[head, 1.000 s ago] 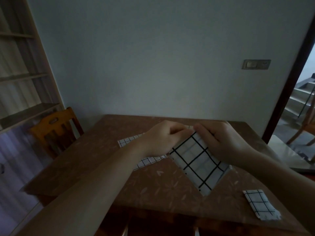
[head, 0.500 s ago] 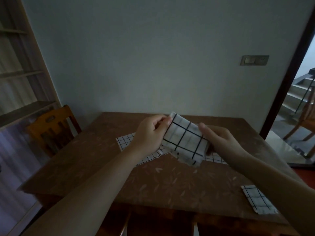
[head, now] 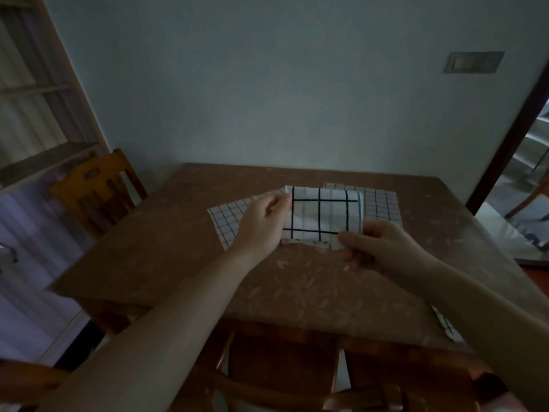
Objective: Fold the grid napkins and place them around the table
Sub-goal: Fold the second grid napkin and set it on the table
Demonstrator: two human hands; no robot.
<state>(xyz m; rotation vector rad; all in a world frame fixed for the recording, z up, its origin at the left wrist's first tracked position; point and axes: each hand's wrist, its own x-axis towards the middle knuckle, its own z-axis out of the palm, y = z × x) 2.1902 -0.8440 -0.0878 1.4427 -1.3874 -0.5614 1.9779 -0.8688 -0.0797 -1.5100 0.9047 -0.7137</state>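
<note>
The left hand [head: 261,224] and right hand [head: 383,248] each pinch an edge of the half-folded napkin [head: 322,214] above the table [head: 166,248]; folding looks midway; next, probably square the edges and crease.

Both hands hold a folded wide-grid napkin [head: 322,215] above the brown table [head: 166,248]: the left hand [head: 261,224] grips its left edge, the right hand [head: 377,248] pinches its near right corner. Fine-grid napkins [head: 381,205] lie flat beneath, seemingly unfolded in the dim light.

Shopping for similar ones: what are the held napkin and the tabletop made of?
Held napkin: apparently woven cloth, matte white with black grid; it bends and creases softly. Tabletop: brown leaf-patterned covering with slight sheen, perhaps vinyl or laminate.
</note>
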